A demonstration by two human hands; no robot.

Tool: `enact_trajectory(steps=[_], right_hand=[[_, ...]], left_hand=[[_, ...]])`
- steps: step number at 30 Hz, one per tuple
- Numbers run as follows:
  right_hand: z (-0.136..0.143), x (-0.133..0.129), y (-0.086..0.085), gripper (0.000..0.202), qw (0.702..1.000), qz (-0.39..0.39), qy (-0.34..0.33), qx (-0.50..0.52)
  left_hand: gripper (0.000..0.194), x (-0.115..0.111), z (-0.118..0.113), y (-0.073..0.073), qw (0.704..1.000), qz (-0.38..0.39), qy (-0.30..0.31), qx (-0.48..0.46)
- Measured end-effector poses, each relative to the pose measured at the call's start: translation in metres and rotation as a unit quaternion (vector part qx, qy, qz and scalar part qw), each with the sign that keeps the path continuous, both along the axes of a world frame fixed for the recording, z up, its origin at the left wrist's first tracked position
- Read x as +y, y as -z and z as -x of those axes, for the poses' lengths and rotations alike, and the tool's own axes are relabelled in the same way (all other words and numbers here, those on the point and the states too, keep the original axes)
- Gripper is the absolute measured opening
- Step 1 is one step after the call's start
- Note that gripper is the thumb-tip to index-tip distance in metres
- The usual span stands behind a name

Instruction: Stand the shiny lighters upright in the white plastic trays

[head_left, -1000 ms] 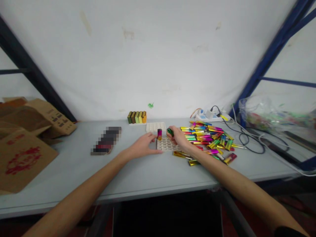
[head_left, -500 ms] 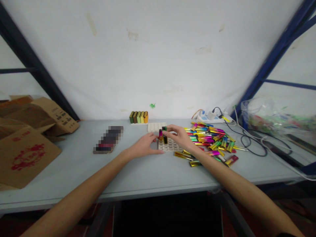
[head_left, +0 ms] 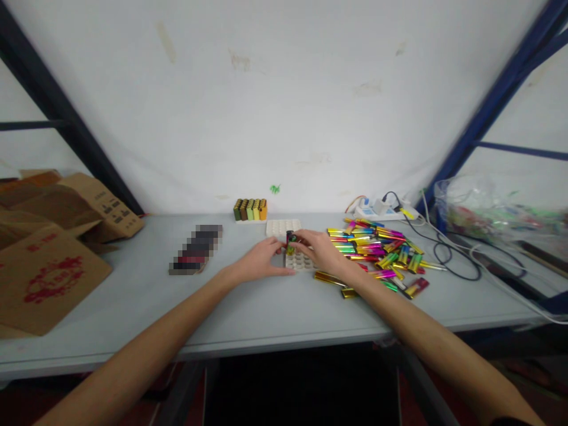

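By the left edge of the near tray (head_left: 302,262), pinched a lighter (head_left: 290,239) upright in the right hand (head_left: 323,251) and spread the left hand (head_left: 257,261) wide, likely needing careful alignment.

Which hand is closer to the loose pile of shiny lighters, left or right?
Right. The right hand is just left of the pile of shiny lighters; the left hand is farther left, beyond the right hand, by the left edge of the nearer white tray.

Glossy metallic-looking lighters (head_left: 366,241), matt cardboard box (head_left: 55,278), smooth grey tabletop (head_left: 248,307), possibly laminate.
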State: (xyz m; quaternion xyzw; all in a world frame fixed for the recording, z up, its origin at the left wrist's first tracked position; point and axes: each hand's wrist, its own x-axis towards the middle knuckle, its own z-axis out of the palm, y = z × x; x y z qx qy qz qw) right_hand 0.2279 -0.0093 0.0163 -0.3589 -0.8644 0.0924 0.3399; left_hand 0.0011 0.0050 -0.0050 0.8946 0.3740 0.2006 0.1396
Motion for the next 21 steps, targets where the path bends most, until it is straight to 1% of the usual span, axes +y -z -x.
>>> enact_trajectory(steps=[2, 3, 5, 7, 8, 10, 12, 14, 16, 18, 21], right_hand=[[-0.001, 0.002, 0.000, 0.014, 0.999, -0.007, -0.011, -0.034], [-0.001, 0.004, 0.001, 0.013, 0.999, -0.006, -0.006, -0.046], [0.001, 0.005, 0.004, 0.015, 0.997, 0.002, 0.024, -0.070], [0.001, 0.005, 0.004, 0.024, 0.994, 0.020, 0.053, -0.089], [0.000, 0.004, 0.002, 0.028, 0.994, 0.030, 0.056, -0.093], [-0.006, -0.001, -0.009, 0.032, 0.995, 0.045, 0.037, -0.081], [-0.020, -0.012, -0.025, 0.030, 0.997, 0.049, 0.002, -0.055], [-0.042, -0.027, -0.040, 0.026, 0.997, 0.058, -0.012, -0.049], [-0.068, -0.047, -0.047, 0.023, 0.994, 0.083, -0.020, -0.066], [-0.094, -0.067, -0.045, 0.023, 0.988, 0.113, -0.016, -0.100], [-0.123, -0.092, -0.027, 0.024, 0.978, 0.136, 0.036, -0.155]], left_hand=[[0.067, 0.001, 0.000, 0.000, 1.000, 0.001, 0.002, -0.002], [0.067, 0.001, 0.000, 0.000, 1.000, 0.001, 0.005, -0.003], [0.065, 0.001, 0.000, 0.000, 1.000, -0.001, 0.008, -0.005], [0.062, 0.001, 0.000, -0.001, 1.000, -0.001, 0.010, -0.005], [0.061, 0.001, 0.000, -0.001, 1.000, 0.001, 0.009, -0.003], [0.062, 0.001, 0.000, -0.001, 1.000, 0.005, 0.004, 0.000], [0.064, 0.001, 0.000, 0.000, 1.000, 0.010, 0.000, -0.001], [0.067, 0.000, 0.000, 0.000, 1.000, 0.012, -0.003, -0.006], [0.067, 0.000, 0.000, 0.000, 1.000, 0.013, -0.005, -0.007], [0.066, -0.001, 0.000, -0.001, 1.000, 0.016, -0.010, -0.002], [0.066, -0.001, -0.001, -0.002, 1.000, 0.019, -0.011, 0.002]])
